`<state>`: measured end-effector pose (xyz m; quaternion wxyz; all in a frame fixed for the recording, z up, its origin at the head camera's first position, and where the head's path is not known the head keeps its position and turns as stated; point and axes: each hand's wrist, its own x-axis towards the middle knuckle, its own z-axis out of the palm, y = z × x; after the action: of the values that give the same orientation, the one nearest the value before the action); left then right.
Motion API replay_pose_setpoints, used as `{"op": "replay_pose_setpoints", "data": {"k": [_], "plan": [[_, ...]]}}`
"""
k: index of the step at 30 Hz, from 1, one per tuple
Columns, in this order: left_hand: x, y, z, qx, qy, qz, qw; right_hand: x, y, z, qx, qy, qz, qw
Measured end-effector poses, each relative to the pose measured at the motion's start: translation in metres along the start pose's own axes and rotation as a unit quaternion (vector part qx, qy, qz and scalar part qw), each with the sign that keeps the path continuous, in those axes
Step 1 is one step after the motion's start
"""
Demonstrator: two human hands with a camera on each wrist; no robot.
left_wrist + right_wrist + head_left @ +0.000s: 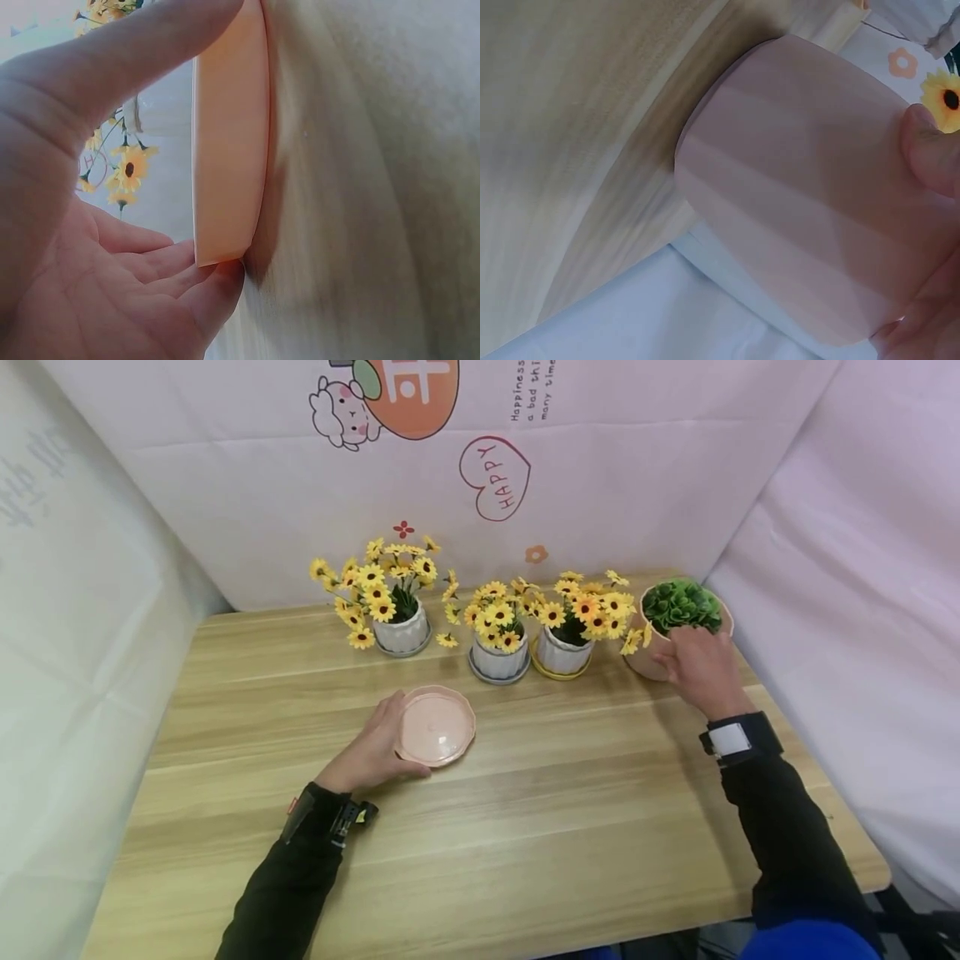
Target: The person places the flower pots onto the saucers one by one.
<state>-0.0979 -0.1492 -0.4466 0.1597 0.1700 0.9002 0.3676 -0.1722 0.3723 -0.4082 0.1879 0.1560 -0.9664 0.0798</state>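
My left hand (378,743) holds a shallow pink saucer (437,727) with a scalloped rim at the middle of the table. In the left wrist view the thumb lies along one end of the saucer's side wall (229,150), and the fingers curl at the other end. At the back right my right hand (703,667) grips the near rim of a pink flowerpot (647,662) full of leafy green plant (681,606). The right wrist view shows the pot's smooth wall (795,180), its base close over the wood, with the thumb against its side near the rim.
Three white pots of yellow flowers stand along the back: a left one (402,633) and a middle one (500,660) on grey saucers, a right one (564,653) on a yellow saucer (561,674). Flowers of the right one lean against the pink pot. White cloth (600,468) walls the back and sides.
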Motion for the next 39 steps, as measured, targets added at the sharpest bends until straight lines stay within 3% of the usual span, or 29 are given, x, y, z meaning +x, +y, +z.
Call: {"op": "replay_pose_setpoints", "data": {"k": [9,22,39], "plan": [[0.000,-0.001,0.000,0.015,0.007,0.016,0.9997,-0.015,-0.005,-0.007,-0.005,-0.003,-0.003,1.000],[0.001,0.000,-0.001,0.003,0.000,-0.007,1.0000,-0.036,-0.018,-0.016,0.003,0.001,0.004,1.000],[0.002,0.001,-0.001,0.008,-0.005,-0.008,0.9999,-0.064,-0.040,-0.028,0.009,0.009,-0.011,1.000]]}}
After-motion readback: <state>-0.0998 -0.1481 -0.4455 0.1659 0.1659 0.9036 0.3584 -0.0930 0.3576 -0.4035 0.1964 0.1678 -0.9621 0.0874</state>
